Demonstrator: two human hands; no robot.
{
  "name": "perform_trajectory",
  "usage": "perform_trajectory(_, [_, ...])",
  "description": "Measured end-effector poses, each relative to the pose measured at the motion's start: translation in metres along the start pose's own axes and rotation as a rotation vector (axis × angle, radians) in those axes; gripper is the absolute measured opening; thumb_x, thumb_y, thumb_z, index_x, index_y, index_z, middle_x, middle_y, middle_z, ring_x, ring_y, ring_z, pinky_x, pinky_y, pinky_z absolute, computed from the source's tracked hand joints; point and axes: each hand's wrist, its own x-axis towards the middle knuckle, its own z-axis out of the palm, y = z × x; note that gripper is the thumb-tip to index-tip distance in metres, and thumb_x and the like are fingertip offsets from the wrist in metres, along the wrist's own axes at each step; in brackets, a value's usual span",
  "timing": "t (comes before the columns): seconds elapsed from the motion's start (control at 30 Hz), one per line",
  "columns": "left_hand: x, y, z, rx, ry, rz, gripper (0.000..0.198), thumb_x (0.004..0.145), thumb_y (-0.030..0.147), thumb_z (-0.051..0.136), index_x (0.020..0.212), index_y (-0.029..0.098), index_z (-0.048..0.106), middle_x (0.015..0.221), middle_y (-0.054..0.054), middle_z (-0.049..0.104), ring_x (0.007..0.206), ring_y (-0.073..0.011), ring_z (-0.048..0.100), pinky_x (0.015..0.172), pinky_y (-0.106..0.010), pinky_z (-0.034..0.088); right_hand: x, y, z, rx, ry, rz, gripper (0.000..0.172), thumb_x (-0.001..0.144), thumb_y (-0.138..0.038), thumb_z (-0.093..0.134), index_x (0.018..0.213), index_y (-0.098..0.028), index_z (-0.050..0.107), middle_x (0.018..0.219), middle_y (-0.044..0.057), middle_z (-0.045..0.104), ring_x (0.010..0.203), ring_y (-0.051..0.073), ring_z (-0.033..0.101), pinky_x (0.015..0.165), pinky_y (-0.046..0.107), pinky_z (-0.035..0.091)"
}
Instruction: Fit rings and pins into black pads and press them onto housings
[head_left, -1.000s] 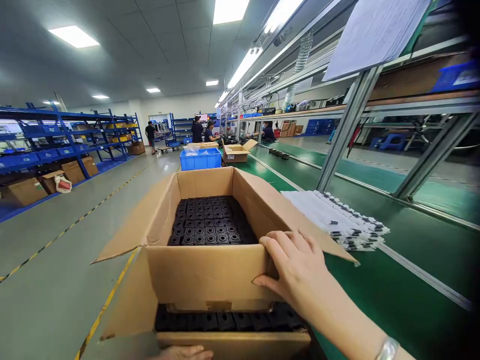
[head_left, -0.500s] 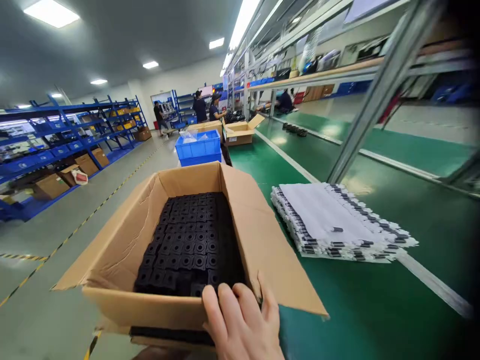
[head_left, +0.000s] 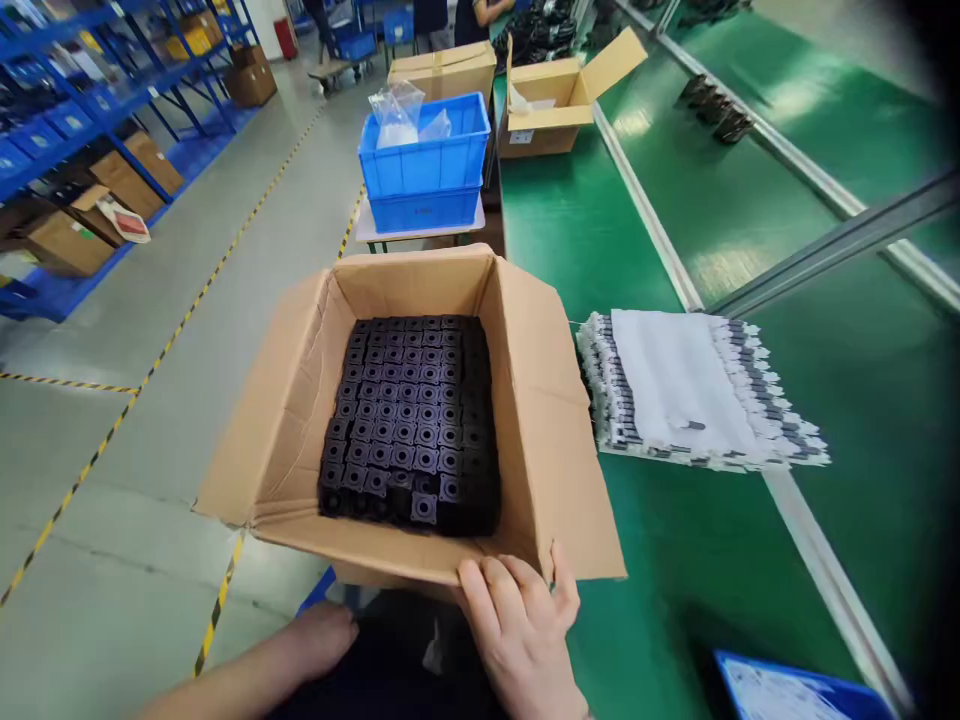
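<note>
An open cardboard box stands in front of me, filled with rows of black square parts. My right hand grips the box's near edge at its right corner, fingers over the rim. My left hand reaches under the box's near side, touching a dark layer beneath it; its fingers are partly hidden. To the right of the box, a stack of white sheets edged with small black parts lies on the green bench.
Two stacked blue crates sit on a small table beyond the box, with more cardboard boxes behind. Blue shelving with cartons lines the left wall. A yellow-black floor line runs along the aisle. A blue bin corner shows at bottom right.
My view has tilted down onto the box. My right hand has slid from the box's front face to its near rim, and my left forearm has come into view below the box.
</note>
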Motion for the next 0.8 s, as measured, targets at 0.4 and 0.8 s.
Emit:
perform_trajectory(0.4, [-0.02, 0.022, -0.235, 0.355, 0.425, 0.237, 0.016, 0.089, 0.027, 0.063, 0.101, 0.016, 0.061, 0.101, -0.01, 0.066, 0.093, -0.0238, 0.066, 0.078, -0.032, 0.05, 0.009, -0.004, -0.003, -0.037, -0.031, 0.004, 0.021, 0.1, -0.016, 0.045, 0.1, -0.02, 0.066, 0.086, 0.002, 0.067, 0.092, 0.019, 0.057, 0.117, 0.066, 0.015])
perform_trajectory(0.8, [0.085, 0.017, -0.158, 0.631, 0.303, 0.297, 0.027, 0.09, 0.034, 0.065, 0.103, 0.011, 0.061, 0.102, -0.011, 0.064, 0.093, -0.0253, 0.064, 0.074, -0.036, 0.053, 0.017, 0.0, -0.005, -0.054, -0.034, -0.024, 0.023, 0.096, -0.009, 0.048, 0.098, -0.02, 0.068, 0.086, 0.002, 0.065, 0.094, 0.017, 0.055, 0.117, 0.065, 0.015])
